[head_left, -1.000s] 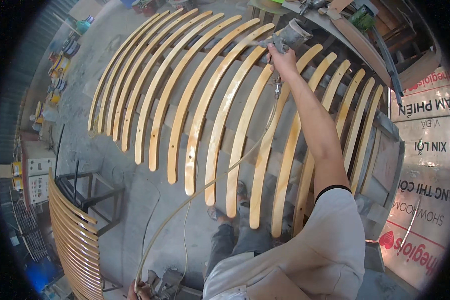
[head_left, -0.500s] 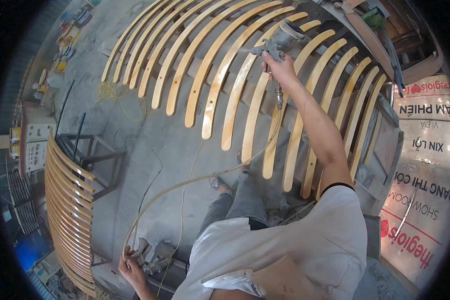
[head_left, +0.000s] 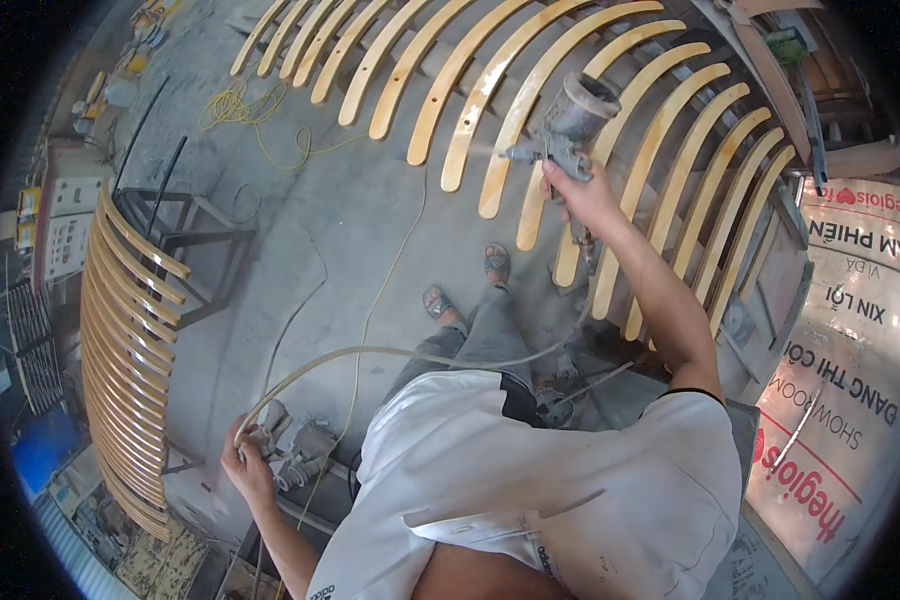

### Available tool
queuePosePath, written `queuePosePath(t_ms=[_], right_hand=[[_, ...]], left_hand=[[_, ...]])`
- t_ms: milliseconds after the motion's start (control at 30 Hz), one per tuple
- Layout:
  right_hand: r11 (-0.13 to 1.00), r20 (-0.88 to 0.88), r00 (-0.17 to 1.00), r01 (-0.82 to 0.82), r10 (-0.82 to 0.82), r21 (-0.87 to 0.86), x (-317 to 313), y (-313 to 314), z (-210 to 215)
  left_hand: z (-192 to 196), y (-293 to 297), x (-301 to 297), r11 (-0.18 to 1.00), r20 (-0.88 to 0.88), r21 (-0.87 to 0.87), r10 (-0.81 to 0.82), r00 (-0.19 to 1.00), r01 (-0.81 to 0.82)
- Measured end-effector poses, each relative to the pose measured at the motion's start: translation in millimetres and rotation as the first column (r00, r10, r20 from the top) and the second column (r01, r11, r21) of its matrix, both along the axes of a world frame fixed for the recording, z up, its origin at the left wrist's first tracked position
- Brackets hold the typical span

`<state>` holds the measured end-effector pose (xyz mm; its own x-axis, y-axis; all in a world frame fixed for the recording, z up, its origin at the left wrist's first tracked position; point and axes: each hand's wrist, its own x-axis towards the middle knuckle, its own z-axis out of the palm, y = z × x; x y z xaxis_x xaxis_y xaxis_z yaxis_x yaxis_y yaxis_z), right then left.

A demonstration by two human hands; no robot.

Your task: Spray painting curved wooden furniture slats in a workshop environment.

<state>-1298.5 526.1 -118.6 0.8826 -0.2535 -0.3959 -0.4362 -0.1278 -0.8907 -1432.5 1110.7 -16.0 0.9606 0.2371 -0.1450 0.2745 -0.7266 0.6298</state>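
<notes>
My right hand (head_left: 585,197) is wrapped round the handle of a grey spray gun (head_left: 560,152) with a cup on top. Its nozzle points left, and a faint mist leaves it over the curved wooden slats (head_left: 462,152). These slats are pale yellow, partly glossy, and lie side by side in a wide row. From the gun's handle a beige hose (head_left: 370,350) loops down to the lower left, where my left hand (head_left: 247,462) has its fingers closed round it.
A second set of curved slats (head_left: 135,350) is stacked on the left beside a dark metal stand (head_left: 205,240). Yellow cord (head_left: 235,108) lies coiled on the concrete floor. Spray guns (head_left: 305,445) sit near my left hand. Printed sheeting (head_left: 840,330) hangs at right.
The view has shifted, so the slats appear higher up. My right hand has brought the spray gun nearer to the slats' close ends. My left hand still holds the hose.
</notes>
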Motion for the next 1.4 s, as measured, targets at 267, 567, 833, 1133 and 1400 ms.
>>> queuePosePath(t_ms=[267,567,833,1133,1400], right_hand=[[0.984,0.144,0.986,-0.107,0.087,0.141,-11,53,7],[0.997,0.118,0.992,0.025,-0.034,0.075,91,41,-12],[0.978,0.159,0.966,0.207,-0.206,0.008,207,-48,-21],[0.91,0.242,0.882,0.415,-0.404,0.006,309,-137,-30],[0.838,0.365,0.782,0.545,-0.506,-0.005,373,-236,-57]], left_hand=[[-18,26,6,0.998,-0.08,-0.042,0.034,0.996,-0.037],[11,6,37,0.998,0.002,0.033,0.054,0.999,-0.054],[43,2,64,0.976,-0.123,0.085,0.21,0.97,-0.201],[72,-60,132,0.988,-0.083,0.103,0.124,0.989,-0.115],[79,-129,197,0.987,-0.225,0.116,0.135,0.965,-0.111]])
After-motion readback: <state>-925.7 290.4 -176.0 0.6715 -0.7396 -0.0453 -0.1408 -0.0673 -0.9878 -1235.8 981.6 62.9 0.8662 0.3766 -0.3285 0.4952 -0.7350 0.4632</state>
